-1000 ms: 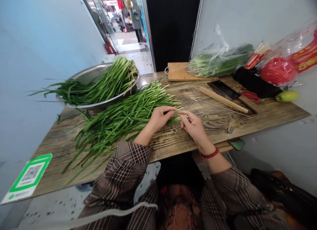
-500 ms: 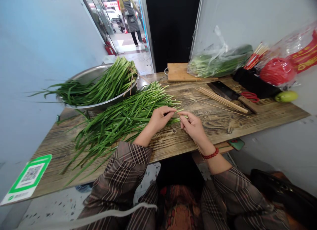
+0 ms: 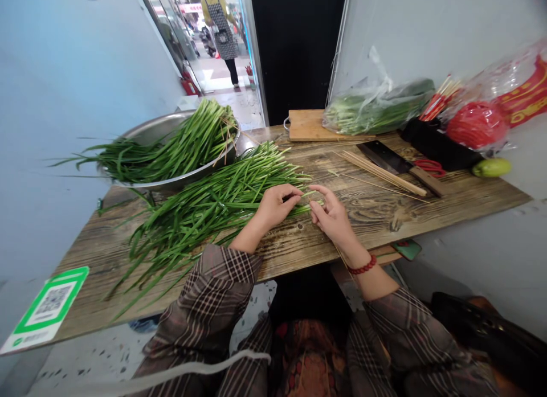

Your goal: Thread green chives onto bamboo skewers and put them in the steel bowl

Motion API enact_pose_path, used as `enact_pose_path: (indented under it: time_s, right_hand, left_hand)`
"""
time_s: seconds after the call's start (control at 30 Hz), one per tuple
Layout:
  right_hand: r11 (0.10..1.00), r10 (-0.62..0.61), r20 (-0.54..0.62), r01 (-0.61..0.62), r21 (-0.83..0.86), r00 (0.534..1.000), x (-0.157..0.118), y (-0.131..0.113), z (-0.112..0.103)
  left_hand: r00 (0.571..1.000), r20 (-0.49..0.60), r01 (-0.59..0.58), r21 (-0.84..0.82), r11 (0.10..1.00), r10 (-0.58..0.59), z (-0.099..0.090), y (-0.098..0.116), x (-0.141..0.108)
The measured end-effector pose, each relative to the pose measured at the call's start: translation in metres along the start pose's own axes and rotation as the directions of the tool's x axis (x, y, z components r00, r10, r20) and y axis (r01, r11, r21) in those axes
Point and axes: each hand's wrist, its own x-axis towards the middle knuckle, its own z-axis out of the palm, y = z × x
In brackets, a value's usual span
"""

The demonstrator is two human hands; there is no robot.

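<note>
Long green garlic chives (image 3: 213, 197) lie in a loose heap on the wooden table, their pale cut ends pointing right. My left hand (image 3: 277, 206) pinches a chive stalk between thumb and forefinger, its pale end sticking out past the fingertips. Close beside it, my right hand (image 3: 331, 215) has thumb and forefinger parted near the stalk ends, the other fingers curled in. A thin bamboo skewer (image 3: 341, 257) comes out beneath my right hand and runs down along the wrist; the curled fingers seem to hold it, though the grip itself is hidden.
A steel basin (image 3: 171, 183) with more chives stands at the left. Bamboo skewers (image 3: 384, 174), a cleaver (image 3: 399, 164) and red scissors (image 3: 431, 168) lie to the right. Behind are a cutting board (image 3: 305, 125) and bagged greens (image 3: 376, 109). A person (image 3: 221, 27) stands beyond the doorway.
My right thumb and forefinger have parted from a pinch at the stalk ends. My left hand has barely moved. The person in the doorway has shifted stance.
</note>
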Motion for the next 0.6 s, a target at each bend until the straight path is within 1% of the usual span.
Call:
enact_pose_path:
  time_s: [0.2,0.33,0.47,0.6]
  right_hand:
    - [0.999,-0.031,-0.024,0.031,-0.021,0.999,0.0025,0.0062,0.0003]
    - [0.998,-0.040,-0.033,0.039,-0.039,0.999,0.0032,0.0073,0.0012]
    - [0.997,-0.039,-0.055,0.034,-0.074,0.998,0.0029,0.0084,0.0016]
    - [0.992,-0.012,-0.045,0.006,-0.123,0.999,0.0026,0.0091,0.0015]
  left_hand:
    - [1.000,0.014,0.007,-0.044,0.999,-0.006,0.0010,-0.0019,-0.0002]
    - [0.999,0.043,0.007,-0.088,0.996,-0.003,0.0024,-0.0029,-0.0013]
    - [0.994,0.098,-0.040,-0.123,0.992,0.052,0.0051,-0.0040,-0.0024]
    - [0.982,0.159,-0.085,-0.093,0.992,0.099,0.0026,-0.0051,-0.0014]
